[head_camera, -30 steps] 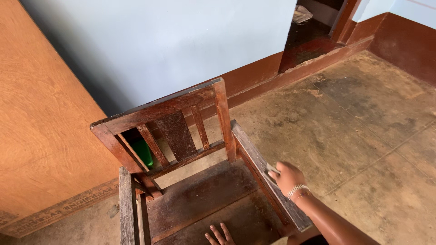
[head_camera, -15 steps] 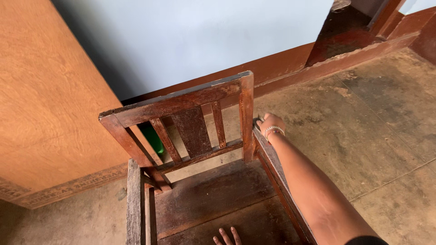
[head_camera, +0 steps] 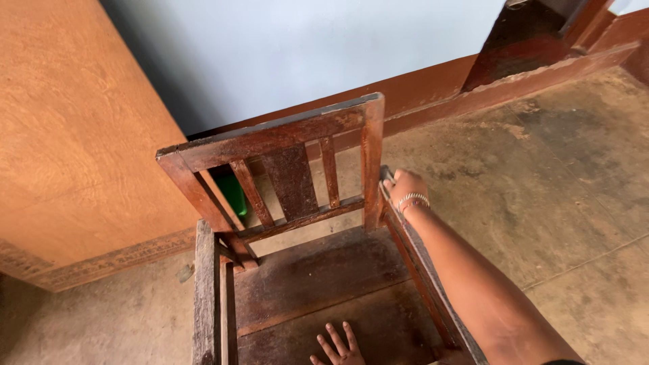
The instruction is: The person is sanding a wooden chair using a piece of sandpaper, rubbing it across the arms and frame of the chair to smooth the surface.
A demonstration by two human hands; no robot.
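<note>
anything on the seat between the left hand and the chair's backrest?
No. In the head view the wooden seat lies bare between the left hand and the slatted backrest; only worn planks show.

right hand (head_camera: 404,186) on far end of chair (head_camera: 297,223) armrest, backrest post blocks at 9 o'clock; bare floor (head_camera: 541,182) open toward 3 o'clock; left hand (head_camera: 336,348) flat on seat, open boards toward 12 o'clock

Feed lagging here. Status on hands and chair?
Right hand gripping the armrest at its back end. Left hand flat on the chair seat. Green thing behind the backrest, unclear what.
</note>
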